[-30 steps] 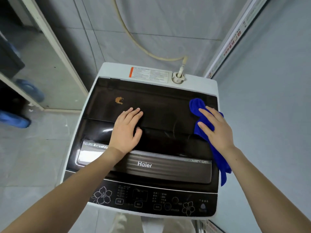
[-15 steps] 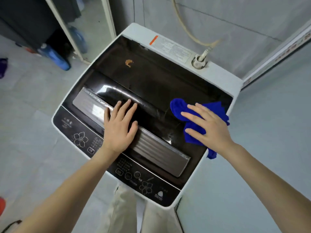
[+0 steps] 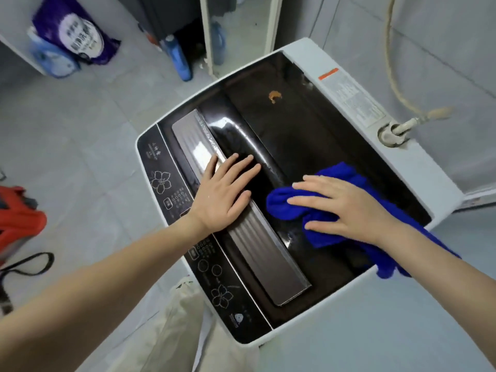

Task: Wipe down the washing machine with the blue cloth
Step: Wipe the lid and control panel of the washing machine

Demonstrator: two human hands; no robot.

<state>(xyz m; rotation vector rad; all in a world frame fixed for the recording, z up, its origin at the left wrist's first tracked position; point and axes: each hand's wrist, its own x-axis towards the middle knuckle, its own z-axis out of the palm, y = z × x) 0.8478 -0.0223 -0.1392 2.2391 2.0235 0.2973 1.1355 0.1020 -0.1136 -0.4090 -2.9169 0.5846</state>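
A white top-loading washing machine (image 3: 418, 167) with a glossy black lid fills the middle of the head view. On its lid lies a bunched blue cloth (image 3: 338, 173), and my right hand (image 3: 349, 208) presses flat on it with straight fingers; one end of the cloth hangs over the machine's right edge. My left hand (image 3: 225, 191) rests flat on the lid's grey handle strip (image 3: 268, 261), fingers spread. An orange-brown stain (image 3: 274, 96) sits on the far part of the lid, apart from both hands.
A cream hose (image 3: 397, 76) runs down the tiled wall to the inlet (image 3: 389, 134) at the machine's back. On the floor to the left are a purple bag (image 3: 77, 33), blue bottles (image 3: 179, 60), a red object (image 3: 16, 218) and a black strap (image 3: 29, 264).
The view has swung left, so the machine now sits turned on a diagonal. My right hand has slid the cloth toward the lid's front and middle. My left hand moved onto the handle strip.
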